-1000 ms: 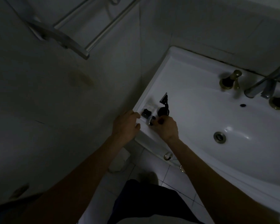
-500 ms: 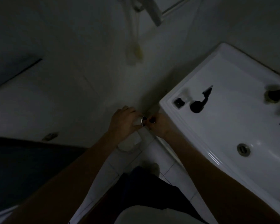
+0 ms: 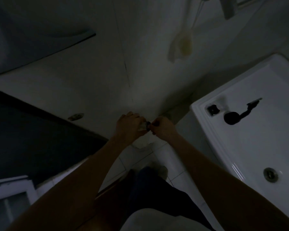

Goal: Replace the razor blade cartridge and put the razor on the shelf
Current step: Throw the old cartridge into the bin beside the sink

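My left hand [image 3: 128, 126] and my right hand [image 3: 164, 129] meet in the air to the left of the sink. Between them is a small clear plastic cartridge case [image 3: 141, 127] in my left fingers and a small dark, shiny cartridge [image 3: 148, 125] pinched by my right fingers. The dim light hides its details. The black razor [image 3: 235, 114] lies on the sink's left ledge, its round dark end nearest me and its thin end pointing right. Another small dark cartridge [image 3: 212, 109] sits in the ledge's corner beside it.
The white sink [image 3: 200, 117] with its drain [image 3: 270, 175] fills the right side. A pale cloth [image 3: 182, 45] hangs on the wall from a rail bracket [image 3: 227, 7]. A dark area [image 3: 32, 139] lies at the left and a white object [image 3: 141, 145] on the tiled floor below my hands.
Both hands have left the sink ledge and moved left with the small clear case and cartridge. My view swung left, so the sink now sits at the right edge. The razor stays on the ledge.
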A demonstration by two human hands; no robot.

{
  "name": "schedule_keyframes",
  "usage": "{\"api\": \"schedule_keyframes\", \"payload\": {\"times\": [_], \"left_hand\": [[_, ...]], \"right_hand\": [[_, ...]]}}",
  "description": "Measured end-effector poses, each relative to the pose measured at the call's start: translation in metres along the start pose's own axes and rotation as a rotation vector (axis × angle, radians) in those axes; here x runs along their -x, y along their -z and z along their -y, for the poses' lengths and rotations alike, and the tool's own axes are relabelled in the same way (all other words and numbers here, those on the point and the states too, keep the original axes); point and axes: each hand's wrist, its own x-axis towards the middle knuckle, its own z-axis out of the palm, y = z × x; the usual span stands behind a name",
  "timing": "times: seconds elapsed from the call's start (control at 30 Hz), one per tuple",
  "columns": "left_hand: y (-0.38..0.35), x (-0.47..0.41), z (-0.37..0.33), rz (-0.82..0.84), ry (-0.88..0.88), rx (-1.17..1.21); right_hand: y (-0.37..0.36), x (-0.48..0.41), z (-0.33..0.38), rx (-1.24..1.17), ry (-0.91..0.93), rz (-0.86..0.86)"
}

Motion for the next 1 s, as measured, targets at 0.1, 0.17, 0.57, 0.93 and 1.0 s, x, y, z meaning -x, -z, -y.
{"api": "schedule_keyframes", "payload": {"times": [0.1, 0.17, 0.57, 0.93, 1.0], "left_hand": [[-0.005, -0.001, 0.006, 0.073, 0.051, -0.029], [-0.011, 0.000, 0.012, 0.166, 0.117, -0.032], [-0.022, -0.002, 0.003, 0.145, 0.177, -0.016], [0.011, -0.056, -0.073, 0.030, -0.045, -0.011], [0.015, -0.066, -0.094, 0.039, -0.102, -0.024]], "right_hand": [[-0.011, -0.007, 0.000, -0.004, -0.033, -0.005], [-0.015, -0.009, -0.003, -0.011, -0.075, -0.020], [0.020, 0.007, -0.042, -0.109, -0.146, -0.136], [0.071, 0.037, -0.045, -0.309, -0.138, -0.332], [0.082, 0.047, -0.050, -0.333, -0.135, -0.393]]}}
